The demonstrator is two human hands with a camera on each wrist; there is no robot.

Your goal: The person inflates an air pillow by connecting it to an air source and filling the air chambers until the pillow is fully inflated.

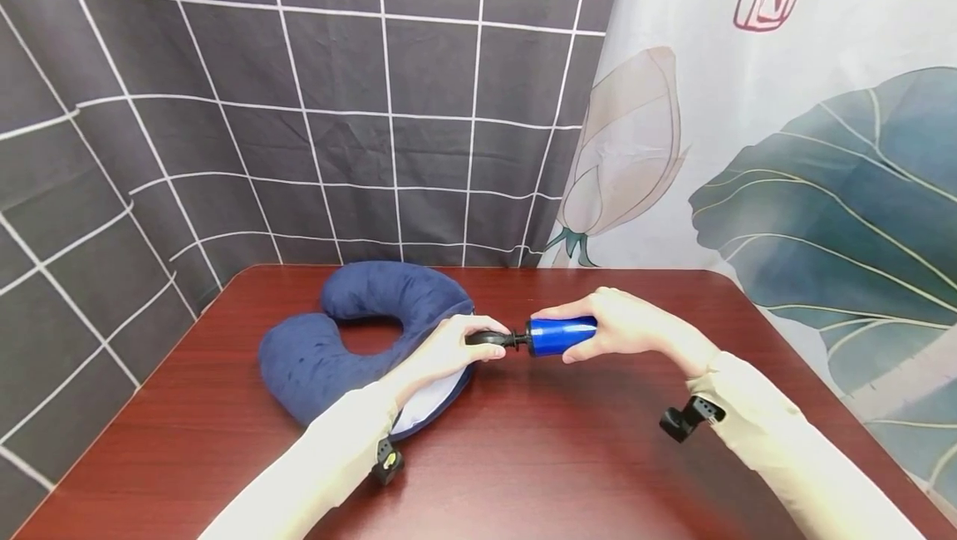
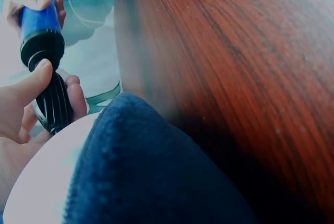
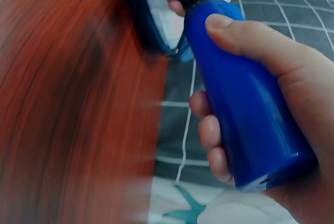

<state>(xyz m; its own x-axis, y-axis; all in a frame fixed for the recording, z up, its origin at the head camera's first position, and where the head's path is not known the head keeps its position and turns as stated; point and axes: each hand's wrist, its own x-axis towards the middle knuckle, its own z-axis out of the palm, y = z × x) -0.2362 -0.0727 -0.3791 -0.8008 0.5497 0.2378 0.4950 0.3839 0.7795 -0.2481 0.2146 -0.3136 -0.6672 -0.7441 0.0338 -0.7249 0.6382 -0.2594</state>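
On the reddish-brown wood-grain surface [image 1: 538, 449], toward its left edge and by the far edge, lies a navy plush U-shaped neck pillow [image 1: 366, 367], its gap facing left and a smooth white inner part [image 1: 429, 400] exposed at its right side. Beside that, the left hand [image 1: 443, 351] grips the ribbed black plastic handle [image 2: 56, 101] of a glossy blue cylindrical pump [image 1: 555, 336], held above the surface short of the far edge. Rightmost, the right hand [image 1: 631, 326] wraps the pump's blue barrel.
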